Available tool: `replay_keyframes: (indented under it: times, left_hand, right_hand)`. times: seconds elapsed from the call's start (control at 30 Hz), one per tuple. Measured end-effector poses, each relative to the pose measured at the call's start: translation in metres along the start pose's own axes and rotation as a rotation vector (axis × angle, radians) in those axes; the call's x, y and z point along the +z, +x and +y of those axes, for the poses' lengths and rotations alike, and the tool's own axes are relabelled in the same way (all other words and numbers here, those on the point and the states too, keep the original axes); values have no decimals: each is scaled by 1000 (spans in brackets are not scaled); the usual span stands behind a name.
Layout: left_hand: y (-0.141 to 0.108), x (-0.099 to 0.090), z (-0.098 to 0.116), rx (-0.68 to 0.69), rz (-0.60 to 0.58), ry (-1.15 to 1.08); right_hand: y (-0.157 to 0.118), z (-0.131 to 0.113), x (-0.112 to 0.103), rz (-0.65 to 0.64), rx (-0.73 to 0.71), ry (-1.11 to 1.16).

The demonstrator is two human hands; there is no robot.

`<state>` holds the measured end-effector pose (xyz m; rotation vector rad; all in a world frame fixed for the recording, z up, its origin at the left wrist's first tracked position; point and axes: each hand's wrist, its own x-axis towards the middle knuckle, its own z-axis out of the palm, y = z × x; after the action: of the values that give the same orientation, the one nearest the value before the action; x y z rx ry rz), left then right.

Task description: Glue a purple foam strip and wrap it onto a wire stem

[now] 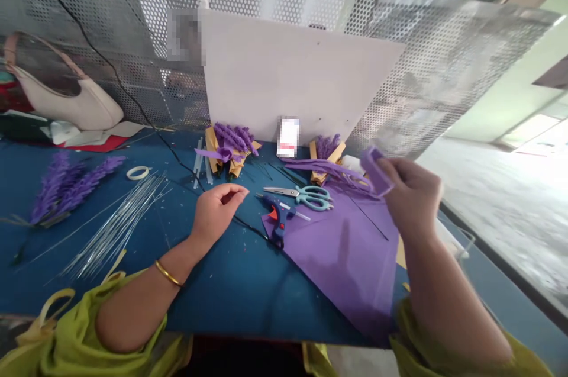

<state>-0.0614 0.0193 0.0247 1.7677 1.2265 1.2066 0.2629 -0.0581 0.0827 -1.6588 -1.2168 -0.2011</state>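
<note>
My left hand (220, 206) hovers over the blue table with thumb and fingertips pinched together; whatever might be between them is too small to make out. On the right, my right hand (410, 190) is raised, its fingers closed on a folded purple strip (376, 173). Long purple strips (331, 168) lie just left of that hand. Below them a large purple sheet (350, 253) covers part of the table. Teal-handled scissors (313, 196) and a blue glue gun (280, 214) rest between my hands, beside the sheet's upper left edge.
Two small wrapped purple flower bunches (233, 143) (327, 149) stand at the back. Thin wires (119, 223), a tape roll (138, 173) and loose purple flowers (66, 187) lie left, a white handbag (73, 99) behind. A black cord (133, 99) crosses the table (213, 294).
</note>
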Motion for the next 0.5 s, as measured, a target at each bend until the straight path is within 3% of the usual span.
replay_keyframes:
  times: [0.07, 0.13, 0.2, 0.3, 0.5]
  left_hand:
    - [-12, 0, 14, -33, -82, -113]
    - [-31, 3, 29, -89, -249, -214]
    - [-53, 7, 39, -113, -419, -289]
    - [-80, 12, 42, -233, -516, -406]
    - [-106, 9, 23, -371, -537, -664]
  right_hand:
    - [-34, -23, -10, -207, 83, 52]
    - [-67, -44, -13, -413, 122, 137]
    - [-97, -61, -12, -494, 156, 205]
    - [-131, -76, -8, -541, 240, 270]
    - [-168, -84, -5, -565, 351, 381]
